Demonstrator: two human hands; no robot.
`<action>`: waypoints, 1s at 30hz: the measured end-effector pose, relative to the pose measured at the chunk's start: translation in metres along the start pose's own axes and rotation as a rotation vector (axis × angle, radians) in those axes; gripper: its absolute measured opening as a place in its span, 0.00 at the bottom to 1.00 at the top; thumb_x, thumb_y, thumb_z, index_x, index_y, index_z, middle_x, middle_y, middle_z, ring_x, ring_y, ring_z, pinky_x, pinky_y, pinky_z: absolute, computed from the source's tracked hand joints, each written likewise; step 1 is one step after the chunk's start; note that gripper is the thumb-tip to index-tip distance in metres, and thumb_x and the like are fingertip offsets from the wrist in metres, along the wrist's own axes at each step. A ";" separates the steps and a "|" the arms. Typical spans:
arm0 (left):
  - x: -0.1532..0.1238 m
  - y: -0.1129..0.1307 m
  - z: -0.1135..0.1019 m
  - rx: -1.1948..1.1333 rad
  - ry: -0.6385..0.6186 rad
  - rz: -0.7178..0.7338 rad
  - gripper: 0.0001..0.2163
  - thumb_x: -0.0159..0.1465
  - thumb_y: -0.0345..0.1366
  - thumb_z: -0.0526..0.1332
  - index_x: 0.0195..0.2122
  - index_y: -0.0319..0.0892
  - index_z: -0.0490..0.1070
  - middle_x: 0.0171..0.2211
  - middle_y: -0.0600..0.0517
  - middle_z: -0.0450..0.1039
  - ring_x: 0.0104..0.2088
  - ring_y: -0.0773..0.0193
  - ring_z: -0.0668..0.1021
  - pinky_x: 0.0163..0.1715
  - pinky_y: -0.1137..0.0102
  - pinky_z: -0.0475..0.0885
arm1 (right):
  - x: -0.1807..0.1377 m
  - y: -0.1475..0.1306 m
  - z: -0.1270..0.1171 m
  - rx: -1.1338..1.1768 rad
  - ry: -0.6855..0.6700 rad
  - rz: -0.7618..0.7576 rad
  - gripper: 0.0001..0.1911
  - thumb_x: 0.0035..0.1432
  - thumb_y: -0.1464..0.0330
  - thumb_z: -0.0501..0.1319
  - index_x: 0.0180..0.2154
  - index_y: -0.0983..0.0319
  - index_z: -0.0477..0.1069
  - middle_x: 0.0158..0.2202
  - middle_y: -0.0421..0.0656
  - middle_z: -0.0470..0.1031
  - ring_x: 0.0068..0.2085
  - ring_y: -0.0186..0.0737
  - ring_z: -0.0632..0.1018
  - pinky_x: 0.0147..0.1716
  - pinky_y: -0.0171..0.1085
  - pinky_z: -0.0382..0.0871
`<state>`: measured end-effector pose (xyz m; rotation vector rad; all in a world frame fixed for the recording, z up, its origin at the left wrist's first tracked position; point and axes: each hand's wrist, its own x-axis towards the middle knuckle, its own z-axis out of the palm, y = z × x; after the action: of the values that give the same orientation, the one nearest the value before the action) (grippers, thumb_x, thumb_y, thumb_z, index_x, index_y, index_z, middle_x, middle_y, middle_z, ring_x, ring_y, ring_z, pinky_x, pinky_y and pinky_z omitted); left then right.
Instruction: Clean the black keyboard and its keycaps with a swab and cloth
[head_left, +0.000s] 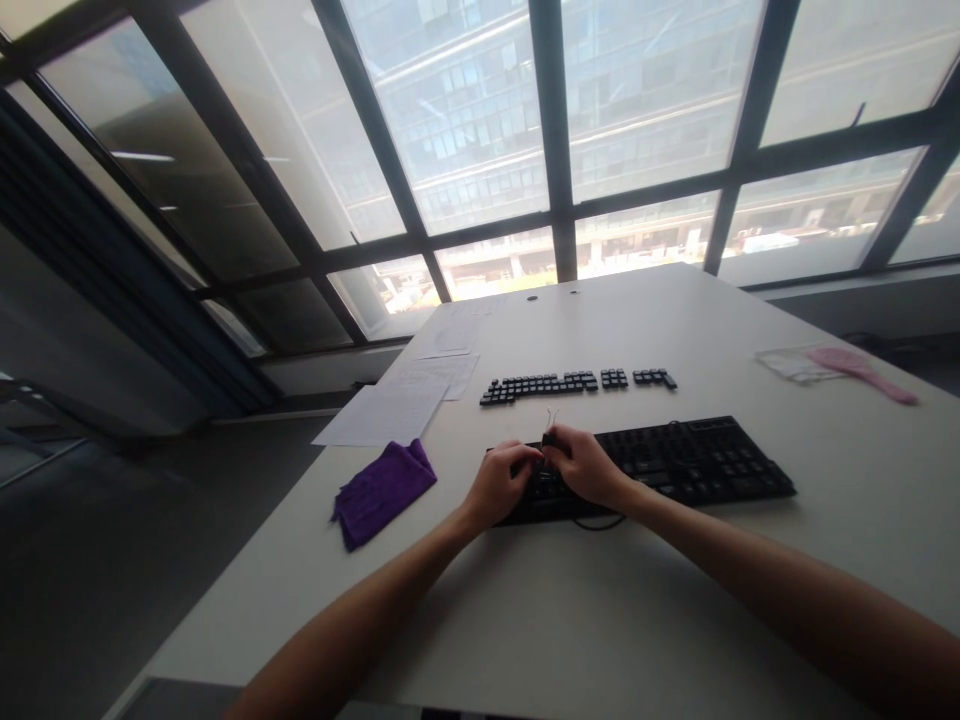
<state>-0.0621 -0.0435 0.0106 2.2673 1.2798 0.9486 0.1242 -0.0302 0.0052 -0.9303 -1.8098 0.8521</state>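
A black keyboard (697, 465) lies on the white table, with dark gaps where some of its keycaps are off. My right hand (589, 467) is closed around a small keycap puller (552, 416), its thin wire prongs pointing up, over the keyboard's left part. Right beside it, my left hand (499, 482) is closed, thumb and fingertips meeting my right fingers. Whatever sits between the left fingertips is too small and covered to make out. Beyond the keyboard, loose black keycaps (547, 384) stand in rows, split into groups.
A folded purple cloth (386, 490) lies left of my left hand. Printed sheets of paper (386, 410) spread along the table's left edge. At the right are a pink brush-like object (862, 372) and a clear plastic bag (795, 366). Large windows stand behind the table (637, 325).
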 end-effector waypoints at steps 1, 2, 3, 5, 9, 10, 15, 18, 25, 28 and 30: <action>-0.002 0.000 0.001 -0.007 0.000 -0.004 0.10 0.63 0.29 0.58 0.38 0.46 0.78 0.36 0.49 0.77 0.37 0.60 0.77 0.41 0.65 0.72 | 0.000 0.000 0.000 -0.015 -0.009 -0.007 0.05 0.59 0.70 0.58 0.30 0.62 0.69 0.25 0.38 0.71 0.28 0.36 0.69 0.29 0.34 0.61; -0.002 0.000 0.001 -0.012 0.001 -0.009 0.10 0.62 0.29 0.58 0.38 0.45 0.78 0.36 0.49 0.77 0.37 0.60 0.77 0.41 0.65 0.72 | 0.000 0.000 0.000 -0.027 -0.017 -0.015 0.05 0.59 0.70 0.58 0.30 0.62 0.69 0.25 0.38 0.71 0.28 0.36 0.69 0.29 0.33 0.60; -0.001 -0.001 0.002 -0.015 0.002 -0.013 0.10 0.62 0.29 0.58 0.37 0.45 0.78 0.35 0.49 0.76 0.37 0.60 0.77 0.41 0.65 0.72 | 0.000 0.000 0.001 -0.037 -0.025 -0.024 0.05 0.59 0.70 0.58 0.30 0.62 0.69 0.25 0.38 0.71 0.28 0.36 0.68 0.29 0.33 0.60; 0.001 -0.004 0.002 -0.013 -0.003 -0.015 0.09 0.61 0.28 0.58 0.36 0.45 0.78 0.34 0.49 0.76 0.37 0.60 0.76 0.41 0.65 0.72 | -0.001 -0.002 0.001 -0.063 -0.053 -0.051 0.06 0.59 0.71 0.58 0.29 0.62 0.69 0.24 0.39 0.71 0.28 0.36 0.68 0.29 0.33 0.60; 0.002 -0.005 0.003 -0.020 -0.021 0.010 0.09 0.61 0.27 0.58 0.35 0.44 0.77 0.34 0.49 0.76 0.37 0.59 0.76 0.42 0.64 0.71 | -0.005 -0.006 0.002 -0.145 -0.121 -0.151 0.06 0.60 0.72 0.57 0.30 0.61 0.70 0.27 0.42 0.74 0.29 0.39 0.71 0.31 0.35 0.62; 0.001 -0.005 0.003 -0.022 -0.026 0.019 0.09 0.61 0.27 0.58 0.35 0.44 0.77 0.34 0.49 0.76 0.38 0.59 0.76 0.42 0.64 0.71 | -0.006 -0.006 0.002 -0.178 -0.131 -0.180 0.06 0.60 0.72 0.57 0.31 0.60 0.71 0.29 0.43 0.75 0.30 0.40 0.72 0.32 0.36 0.63; -0.001 0.000 -0.002 0.010 -0.104 0.096 0.07 0.58 0.26 0.59 0.32 0.43 0.75 0.35 0.49 0.74 0.39 0.59 0.75 0.43 0.65 0.71 | -0.012 -0.005 0.004 -0.354 -0.170 -0.303 0.08 0.61 0.74 0.55 0.36 0.60 0.72 0.35 0.48 0.77 0.36 0.44 0.75 0.38 0.39 0.65; -0.002 0.003 -0.003 0.036 -0.142 0.142 0.04 0.57 0.30 0.63 0.33 0.43 0.76 0.38 0.48 0.73 0.41 0.58 0.74 0.46 0.65 0.70 | -0.014 -0.003 0.004 -0.309 -0.141 -0.265 0.07 0.61 0.74 0.56 0.34 0.61 0.72 0.32 0.46 0.77 0.33 0.43 0.75 0.35 0.38 0.65; -0.002 -0.007 0.003 0.015 -0.135 0.044 0.05 0.58 0.38 0.68 0.35 0.45 0.77 0.37 0.49 0.73 0.41 0.58 0.75 0.44 0.65 0.70 | -0.010 0.001 0.001 -0.068 -0.031 -0.013 0.07 0.58 0.72 0.57 0.27 0.62 0.69 0.24 0.39 0.73 0.27 0.37 0.72 0.28 0.33 0.61; -0.002 -0.008 0.004 0.021 -0.125 0.051 0.04 0.60 0.37 0.67 0.35 0.45 0.77 0.37 0.49 0.74 0.41 0.58 0.75 0.45 0.64 0.70 | -0.008 0.004 0.001 -0.012 -0.016 0.030 0.08 0.57 0.72 0.57 0.26 0.62 0.69 0.22 0.38 0.71 0.26 0.36 0.71 0.27 0.33 0.61; -0.002 -0.005 0.004 0.038 -0.121 0.066 0.04 0.62 0.37 0.65 0.37 0.44 0.77 0.37 0.49 0.75 0.41 0.58 0.75 0.45 0.64 0.70 | -0.006 0.006 0.001 0.046 0.006 0.062 0.08 0.57 0.72 0.56 0.26 0.62 0.69 0.22 0.38 0.71 0.25 0.35 0.71 0.26 0.33 0.61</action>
<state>-0.0633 -0.0422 0.0041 2.3696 1.1884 0.8022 0.1262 -0.0332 -0.0026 -0.9624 -1.7571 0.9250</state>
